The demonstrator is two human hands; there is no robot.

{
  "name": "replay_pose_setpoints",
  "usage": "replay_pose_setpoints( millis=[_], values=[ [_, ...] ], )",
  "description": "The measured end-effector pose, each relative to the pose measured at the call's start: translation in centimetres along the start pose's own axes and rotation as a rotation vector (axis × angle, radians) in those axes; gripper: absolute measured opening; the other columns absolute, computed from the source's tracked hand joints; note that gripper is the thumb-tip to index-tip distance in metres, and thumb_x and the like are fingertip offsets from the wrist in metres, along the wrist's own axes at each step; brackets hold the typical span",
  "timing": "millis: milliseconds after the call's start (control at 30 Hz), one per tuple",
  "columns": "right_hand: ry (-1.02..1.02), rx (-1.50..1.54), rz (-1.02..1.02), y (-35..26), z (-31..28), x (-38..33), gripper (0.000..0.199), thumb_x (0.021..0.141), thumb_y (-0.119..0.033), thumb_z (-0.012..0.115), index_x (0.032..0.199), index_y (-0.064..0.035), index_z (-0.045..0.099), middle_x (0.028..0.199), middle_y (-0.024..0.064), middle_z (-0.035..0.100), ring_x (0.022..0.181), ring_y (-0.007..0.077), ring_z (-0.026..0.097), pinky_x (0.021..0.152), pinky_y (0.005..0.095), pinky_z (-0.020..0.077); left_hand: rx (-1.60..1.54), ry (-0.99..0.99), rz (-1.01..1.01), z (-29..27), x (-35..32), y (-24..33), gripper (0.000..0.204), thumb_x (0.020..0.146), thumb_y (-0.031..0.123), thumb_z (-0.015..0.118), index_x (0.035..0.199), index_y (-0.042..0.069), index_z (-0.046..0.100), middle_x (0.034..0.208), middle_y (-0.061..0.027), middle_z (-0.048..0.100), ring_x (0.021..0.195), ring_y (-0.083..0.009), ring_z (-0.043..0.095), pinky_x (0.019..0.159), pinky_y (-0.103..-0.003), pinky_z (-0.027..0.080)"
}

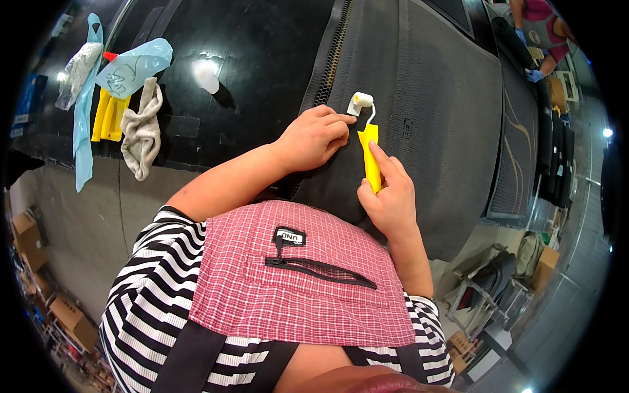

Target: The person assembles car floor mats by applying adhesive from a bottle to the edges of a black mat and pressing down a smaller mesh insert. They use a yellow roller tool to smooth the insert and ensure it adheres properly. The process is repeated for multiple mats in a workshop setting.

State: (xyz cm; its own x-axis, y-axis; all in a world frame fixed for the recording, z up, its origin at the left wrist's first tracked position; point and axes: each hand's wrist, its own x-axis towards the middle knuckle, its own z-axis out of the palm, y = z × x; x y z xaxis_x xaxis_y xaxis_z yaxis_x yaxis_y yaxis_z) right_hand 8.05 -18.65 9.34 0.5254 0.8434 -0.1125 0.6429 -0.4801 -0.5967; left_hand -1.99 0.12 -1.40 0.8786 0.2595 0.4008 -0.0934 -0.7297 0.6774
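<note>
A small hand roller [369,141] with a yellow handle, a bent white rod and a white roll is gripped in my right hand [391,196]. Its roll rests over a small white piece [353,111] on the dark grey sheet [445,124]. My left hand [316,136] lies on the sheet just left of the roller. That hand's index finger reaches to the lower edge of the white piece, while its other fingers are curled under; whatever they may hold is hidden. A strip with a honeycomb-like pattern [333,65] runs along the sheet's left side.
On the black table [249,52] at left lie a grey cloth glove [142,128], a light blue plastic bag [141,62], a yellow object [110,116] and clear plastic wrap [80,73]. A white oval object [206,77] sits nearby. A co-worker in blue gloves [534,75] stands far right.
</note>
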Motion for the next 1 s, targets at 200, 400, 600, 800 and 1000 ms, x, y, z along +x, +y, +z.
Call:
replay_pose_setpoints(
  millis=[200, 400, 600, 800, 1000],
  values=[
    [0.018, 0.011, -0.012, 0.2, 0.2, 0.0, 0.061, 0.078, -0.013, 0.065, 0.139, -0.0024, 0.061, 0.093, 0.0154, 0.059, 0.079, 0.032, 0.064, 0.074, 0.0404, 0.0546, -0.012, -0.004, -0.007, -0.1, 0.2, 0.1, 0.009, 0.087, 0.011, 0.072, 0.089, 0.006, 0.064, 0.129, -0.0081, 0.07, 0.102, -0.0278, 0.063, 0.094, -0.04, 0.051],
    [0.003, 0.023, 0.019, 0.1, 0.2, 0.1, 0.062, 0.078, -0.013, 0.065, 0.14, -0.0033, 0.06, 0.093, 0.0147, 0.06, 0.079, 0.032, 0.065, 0.074, 0.0408, 0.0546, 0.017, -0.022, -0.029, 0.0, 0.9, -0.1, 0.009, 0.089, 0.013, 0.07, 0.09, 0.007, 0.064, 0.131, -0.0075, 0.07, 0.1, -0.0272, 0.063, 0.094, -0.039, 0.05],
    [0.004, 0.032, 0.027, 0.1, 0.3, 0.3, 0.062, 0.078, -0.013, 0.065, 0.14, -0.0032, 0.061, 0.093, 0.0144, 0.06, 0.08, 0.0318, 0.065, 0.075, 0.0407, 0.0547, 0.056, -0.044, -0.053, 0.2, 1.3, -0.1, 0.009, 0.089, 0.015, 0.069, 0.091, 0.007, 0.065, 0.13, -0.0069, 0.07, 0.095, -0.0269, 0.062, 0.093, -0.039, 0.051],
    [0.006, 0.023, 0.017, 0.7, 0.6, 0.6, 0.061, 0.079, -0.013, 0.065, 0.139, -0.0029, 0.061, 0.093, 0.0148, 0.06, 0.081, 0.0321, 0.065, 0.075, 0.0404, 0.0549, 0.072, -0.045, -0.058, 0.3, 1.3, 0.0, 0.009, 0.088, 0.015, 0.069, 0.091, 0.006, 0.067, 0.13, -0.0074, 0.07, 0.094, -0.0274, 0.062, 0.092, -0.039, 0.051],
    [-0.005, -0.019, 0.017, 0.8, 1.0, 1.2, 0.063, 0.08, -0.015, 0.066, 0.141, -0.0036, 0.059, 0.097, 0.0154, 0.061, 0.083, 0.0327, 0.066, 0.076, 0.0412, 0.0552, 0.093, -0.035, -0.047, 0.5, 1.2, 0.1, 0.01, 0.088, 0.014, 0.069, 0.092, 0.005, 0.067, 0.131, -0.0089, 0.069, 0.095, -0.0274, 0.062, 0.092, -0.038, 0.051]
  ],
)
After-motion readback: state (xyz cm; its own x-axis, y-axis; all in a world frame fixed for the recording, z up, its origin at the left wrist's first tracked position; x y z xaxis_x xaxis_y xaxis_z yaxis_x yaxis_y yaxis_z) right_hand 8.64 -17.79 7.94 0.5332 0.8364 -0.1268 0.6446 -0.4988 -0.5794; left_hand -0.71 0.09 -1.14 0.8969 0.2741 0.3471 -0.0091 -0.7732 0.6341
